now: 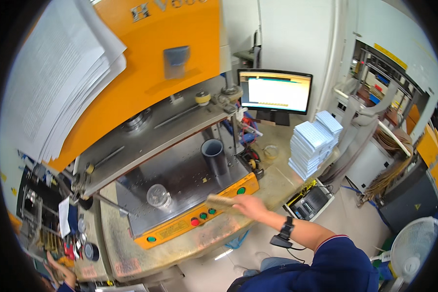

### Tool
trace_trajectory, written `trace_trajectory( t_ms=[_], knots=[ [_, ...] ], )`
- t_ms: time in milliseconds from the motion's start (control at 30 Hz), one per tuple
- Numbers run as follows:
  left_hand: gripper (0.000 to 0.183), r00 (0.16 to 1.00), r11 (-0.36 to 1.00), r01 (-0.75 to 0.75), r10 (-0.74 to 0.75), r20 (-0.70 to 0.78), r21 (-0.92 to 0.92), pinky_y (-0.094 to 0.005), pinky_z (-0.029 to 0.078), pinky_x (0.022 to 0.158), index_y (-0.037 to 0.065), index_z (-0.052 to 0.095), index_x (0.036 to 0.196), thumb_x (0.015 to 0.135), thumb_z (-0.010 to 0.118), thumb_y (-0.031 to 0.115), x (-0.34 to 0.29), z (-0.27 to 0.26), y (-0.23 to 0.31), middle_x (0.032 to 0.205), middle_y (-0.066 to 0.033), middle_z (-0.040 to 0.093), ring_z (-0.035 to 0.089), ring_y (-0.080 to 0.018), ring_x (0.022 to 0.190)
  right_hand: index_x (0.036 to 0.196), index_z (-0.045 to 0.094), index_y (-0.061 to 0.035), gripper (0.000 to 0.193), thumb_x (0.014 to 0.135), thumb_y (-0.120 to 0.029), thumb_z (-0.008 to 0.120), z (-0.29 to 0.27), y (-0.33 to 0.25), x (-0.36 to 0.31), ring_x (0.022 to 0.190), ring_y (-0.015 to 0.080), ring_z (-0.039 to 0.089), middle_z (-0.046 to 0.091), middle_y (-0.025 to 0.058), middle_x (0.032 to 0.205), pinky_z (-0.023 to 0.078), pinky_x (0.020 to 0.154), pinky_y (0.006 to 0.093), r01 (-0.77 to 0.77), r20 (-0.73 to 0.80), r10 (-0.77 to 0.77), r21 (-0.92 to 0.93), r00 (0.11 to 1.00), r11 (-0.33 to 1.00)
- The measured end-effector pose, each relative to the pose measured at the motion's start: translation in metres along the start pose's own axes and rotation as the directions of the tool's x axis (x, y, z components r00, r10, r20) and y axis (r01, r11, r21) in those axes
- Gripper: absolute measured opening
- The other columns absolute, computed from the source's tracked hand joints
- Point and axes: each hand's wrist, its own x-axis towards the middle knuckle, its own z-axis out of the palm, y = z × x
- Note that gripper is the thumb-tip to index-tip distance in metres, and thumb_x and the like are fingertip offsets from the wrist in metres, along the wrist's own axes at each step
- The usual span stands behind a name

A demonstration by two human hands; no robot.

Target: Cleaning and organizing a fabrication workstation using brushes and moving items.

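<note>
My right hand (pixel 252 206) reaches in from the lower right, fingers closed round a short tan brush (pixel 221 201). The brush is slightly blurred and sits just above the front edge of the orange press base, over its buttons. Behind it lies the dark metal press plate (pixel 190 187), with small crumbs scattered on it. A clear round container (pixel 158 196) stands on the plate to the left. A dark open-topped cylinder (pixel 213 156) stands further back, right of the middle. My left hand is not in view.
Round buttons line the orange front panel (pixel 180 225). A steel crossbeam (pixel 165 134) hangs above the plate. Right of the press are a monitor (pixel 276 92), stacked light-blue perforated blocks (pixel 312 145) and a white fan (pixel 412 248). At lower left, another person's hand (pixel 59 268) shows near tools.
</note>
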Motion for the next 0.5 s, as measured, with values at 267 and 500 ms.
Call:
trace_trajectory(
  t_ms=[267, 500],
  knots=[
    [0.048, 0.987, 0.992, -0.108, 0.115, 0.113, -0.066, -0.0508, 0.026, 0.093, 0.011, 0.038, 0.124, 0.078, 0.051, 0.008, 0.034, 0.048, 0.018, 0.12, -0.0159, 0.044, 0.039, -0.0349, 0.112, 0.123, 0.046, -0.0067, 0.04, 0.088, -0.022, 0.053, -0.069, 0.167, -0.015, 0.098, 0.0414, 0.056, 0.058, 0.024, 0.109, 0.045, 0.083, 0.0467, -0.596, -0.489, 0.611, 0.209, 0.623, 0.775],
    [0.055, 0.993, 0.995, -0.077, 0.081, 0.085, -0.058, -0.0537, 0.02, 0.095, 0.013, 0.032, 0.129, 0.079, 0.053, 0.011, 0.017, 0.075, 0.036, 0.126, -0.0141, 0.039, 0.032, -0.035, 0.117, 0.129, 0.04, -0.0003, 0.046, 0.089, -0.019, 0.048, -0.076, 0.227, 0.068, 0.107, 0.0406, 0.052, 0.055, 0.0244, 0.116, 0.041, 0.09, 0.0464, -0.794, -0.298, 0.814, 0.22, 0.498, 0.567]
  ],
)
